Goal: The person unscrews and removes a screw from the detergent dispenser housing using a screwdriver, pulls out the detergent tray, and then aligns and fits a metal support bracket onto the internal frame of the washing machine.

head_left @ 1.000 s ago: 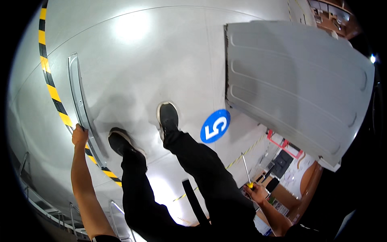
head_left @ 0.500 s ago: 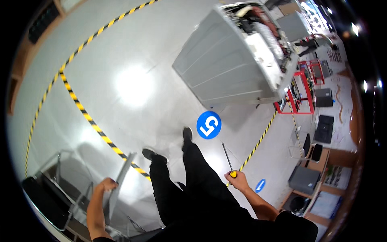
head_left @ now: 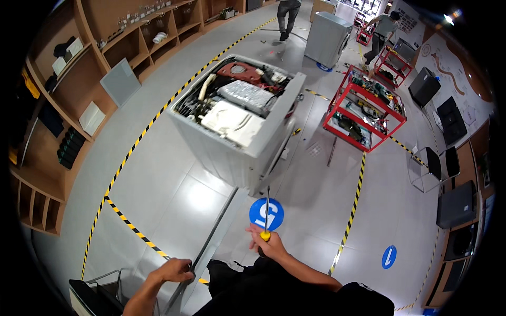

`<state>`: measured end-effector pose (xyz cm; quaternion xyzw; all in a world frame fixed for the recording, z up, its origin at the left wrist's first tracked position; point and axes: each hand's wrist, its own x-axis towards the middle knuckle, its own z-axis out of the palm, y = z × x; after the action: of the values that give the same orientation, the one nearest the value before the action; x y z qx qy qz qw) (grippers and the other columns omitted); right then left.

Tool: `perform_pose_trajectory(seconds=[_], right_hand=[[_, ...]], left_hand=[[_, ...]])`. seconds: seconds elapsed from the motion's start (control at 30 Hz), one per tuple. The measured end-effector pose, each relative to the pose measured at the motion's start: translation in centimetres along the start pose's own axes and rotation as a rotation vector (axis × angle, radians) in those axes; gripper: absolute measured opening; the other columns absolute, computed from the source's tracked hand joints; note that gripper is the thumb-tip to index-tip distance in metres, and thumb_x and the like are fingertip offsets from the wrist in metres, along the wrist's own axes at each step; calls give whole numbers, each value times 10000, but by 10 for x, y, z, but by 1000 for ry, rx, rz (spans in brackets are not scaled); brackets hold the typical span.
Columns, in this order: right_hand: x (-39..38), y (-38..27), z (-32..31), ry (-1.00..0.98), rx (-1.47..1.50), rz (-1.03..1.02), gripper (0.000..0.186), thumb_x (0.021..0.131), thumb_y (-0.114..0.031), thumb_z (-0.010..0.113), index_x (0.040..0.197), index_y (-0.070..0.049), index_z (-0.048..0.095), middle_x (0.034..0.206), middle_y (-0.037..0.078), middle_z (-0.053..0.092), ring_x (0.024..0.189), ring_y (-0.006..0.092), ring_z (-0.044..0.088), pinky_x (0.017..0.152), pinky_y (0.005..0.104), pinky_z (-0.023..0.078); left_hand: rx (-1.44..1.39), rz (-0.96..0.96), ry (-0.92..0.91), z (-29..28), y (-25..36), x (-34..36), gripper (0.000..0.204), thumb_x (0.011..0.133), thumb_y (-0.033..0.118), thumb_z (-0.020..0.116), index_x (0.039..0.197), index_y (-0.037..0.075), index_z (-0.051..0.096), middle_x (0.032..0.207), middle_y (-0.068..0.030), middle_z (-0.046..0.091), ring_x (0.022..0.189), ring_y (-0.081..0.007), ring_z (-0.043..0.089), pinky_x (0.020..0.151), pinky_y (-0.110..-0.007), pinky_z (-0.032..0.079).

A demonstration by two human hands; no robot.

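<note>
My left hand (head_left: 176,270) grips the edge of a long, flat grey panel (head_left: 220,231), which is tilted and slants up toward the washing machine. In my right hand (head_left: 273,248) is a screwdriver (head_left: 265,236) with a yellow handle, its long shaft pointing away from me; some fingers of that hand are loosely spread. Ahead stands a grey washing machine (head_left: 203,145) without its top cover. Its inner parts show from above, among them a white housing (head_left: 232,124), a foil-like silver block (head_left: 249,97) and a red-brown part (head_left: 240,70).
Right of the machine stands a red tool cart (head_left: 337,117) loaded with tools. Wooden shelving (head_left: 74,23) runs along the left, a grey panel (head_left: 121,83) leaning on it. Behind are another washing machine (head_left: 326,39) and two people. A chair (head_left: 92,300) is at lower left.
My view has lifted, bringing the shelves and red cart into sight. The panel in my left hand has swung forward toward the machine. My right hand has moved inward with the screwdriver.
</note>
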<state>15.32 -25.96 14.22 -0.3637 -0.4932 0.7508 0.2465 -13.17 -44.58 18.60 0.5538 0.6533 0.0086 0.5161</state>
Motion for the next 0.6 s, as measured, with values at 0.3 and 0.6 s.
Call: perform_pose_trajectory(seconds=[0.3,0.6], right_hand=[[21,-95,-128,390,176,-252,217,873,-122,582,1024,-31,457,737,45,536,561,121,571,492,238,439],[78,-145,-194,569,436,-215,268,824,-71,622,978,-80,402,695,55,490,487,162,516,448,286,420]], left_hand=[[282,273,30,-43,218,96,327,703,275,648,872,13,549,679,-153,599,645,-350,588,588,-399,468],[-99,241,-63,-99,271,175,296,726,142,637,968,-4,547,583,-80,539,514,-120,484,501,-279,415]])
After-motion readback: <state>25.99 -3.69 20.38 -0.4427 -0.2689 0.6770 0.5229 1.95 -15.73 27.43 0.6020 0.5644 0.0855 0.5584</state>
